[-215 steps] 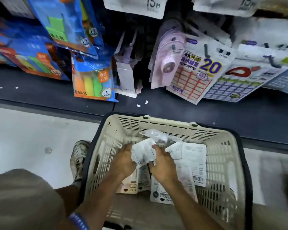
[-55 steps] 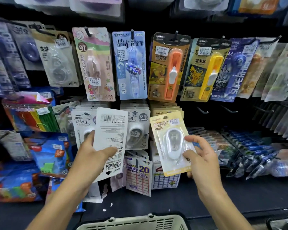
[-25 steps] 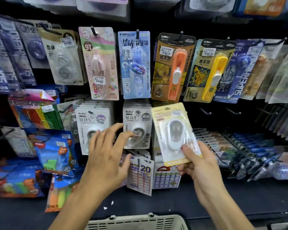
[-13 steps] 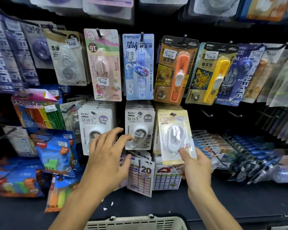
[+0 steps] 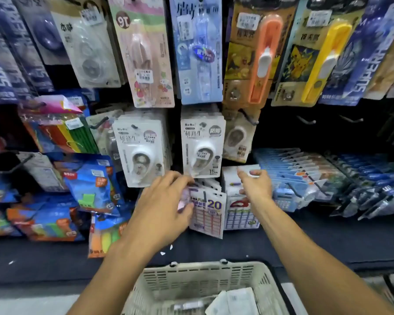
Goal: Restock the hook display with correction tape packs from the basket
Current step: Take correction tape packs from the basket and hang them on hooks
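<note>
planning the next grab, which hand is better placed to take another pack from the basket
Probably the left hand: it hangs open and nearer the beige plastic basket, more directly above it. The right hand reaches further in, by the white packs.

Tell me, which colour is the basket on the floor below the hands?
The basket is cream, seen in the head view.

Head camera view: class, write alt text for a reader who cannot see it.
Two bare hands, left hand and right hand, reach toward hanging correction tape packs on a hook display, above a cream basket holding more packs.
</note>
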`<state>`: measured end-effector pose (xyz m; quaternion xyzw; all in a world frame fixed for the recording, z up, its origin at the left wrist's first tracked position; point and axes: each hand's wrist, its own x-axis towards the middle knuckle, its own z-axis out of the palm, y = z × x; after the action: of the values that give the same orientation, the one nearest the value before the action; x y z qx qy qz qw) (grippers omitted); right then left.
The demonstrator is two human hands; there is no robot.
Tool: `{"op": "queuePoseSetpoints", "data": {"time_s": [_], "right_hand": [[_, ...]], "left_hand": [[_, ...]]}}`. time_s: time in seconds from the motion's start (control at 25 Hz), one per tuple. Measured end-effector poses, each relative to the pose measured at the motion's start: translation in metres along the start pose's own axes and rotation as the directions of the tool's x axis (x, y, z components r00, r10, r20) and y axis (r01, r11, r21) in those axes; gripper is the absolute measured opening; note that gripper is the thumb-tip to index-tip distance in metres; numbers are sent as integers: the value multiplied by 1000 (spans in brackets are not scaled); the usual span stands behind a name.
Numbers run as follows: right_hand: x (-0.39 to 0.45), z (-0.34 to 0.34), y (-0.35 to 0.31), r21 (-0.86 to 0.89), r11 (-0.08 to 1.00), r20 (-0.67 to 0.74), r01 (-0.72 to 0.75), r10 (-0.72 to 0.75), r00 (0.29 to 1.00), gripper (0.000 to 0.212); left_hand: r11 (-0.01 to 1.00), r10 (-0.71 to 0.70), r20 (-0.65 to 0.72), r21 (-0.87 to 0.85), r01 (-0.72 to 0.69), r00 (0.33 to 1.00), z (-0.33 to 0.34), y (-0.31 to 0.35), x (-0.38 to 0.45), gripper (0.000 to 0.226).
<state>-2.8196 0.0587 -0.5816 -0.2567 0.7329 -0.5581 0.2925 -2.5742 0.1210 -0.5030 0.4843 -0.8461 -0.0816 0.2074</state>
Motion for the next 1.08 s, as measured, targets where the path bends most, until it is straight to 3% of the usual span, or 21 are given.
{"op": "queuePoseSetpoints", "data": {"time_s": [0.08,0.12,0.2,0.32,0.44,0.48,0.52,0.6,0.72,0.8,0.92,1.04,1.08], "right_hand": [[-34,-10,59,-37,994,-62,98,-100,993,8],[-53,-15,93,-79,989,-38,121,-125,991,10],[-89,-25,160,-263,956,106,133,-108,988,13],[-126,-45,248,-558,830,342,-18,249,906,23],[-137,-76,307,-798,603,394,11,506,767,11],[-136,-81,317,-842,536,391,50,544,742,10],[-132,-79,324,-862,502,378,74,537,755,23],[-128,-68,330,-819,569,355,66,414,838,49],[-125,-44,336,-717,694,243,-62,332,912,73],[-127,-37,348,-610,770,188,-186,369,910,78],[-125,-31,359,-517,796,180,-316,462,868,73],[-121,-31,363,-534,760,174,-369,526,832,72],[-119,-31,364,-543,745,169,-387,549,818,72]], "left_hand": [[1000,-22,233,4,21,972,26,-7,-9,40],[1000,-30,388,20,24,921,45,-11,-18,38],[992,-70,655,-30,119,752,99,-26,-49,33],[854,-256,802,-73,514,539,183,-55,-130,23],[717,-369,869,41,696,329,251,-70,-209,31],[685,-378,875,45,727,302,270,-71,-223,34],[648,-388,870,22,761,305,286,-70,-229,34],[536,-401,857,-67,842,323,309,-64,-223,33],[274,-408,878,-145,951,251,343,-56,-205,36],[145,-469,859,-156,977,206,362,-56,-201,35],[-82,-529,838,-210,974,136,375,-58,-202,30],[-152,-503,854,-238,959,133,376,-56,-200,31],[-234,-464,877,-256,938,123,376,-56,-200,39]]}}
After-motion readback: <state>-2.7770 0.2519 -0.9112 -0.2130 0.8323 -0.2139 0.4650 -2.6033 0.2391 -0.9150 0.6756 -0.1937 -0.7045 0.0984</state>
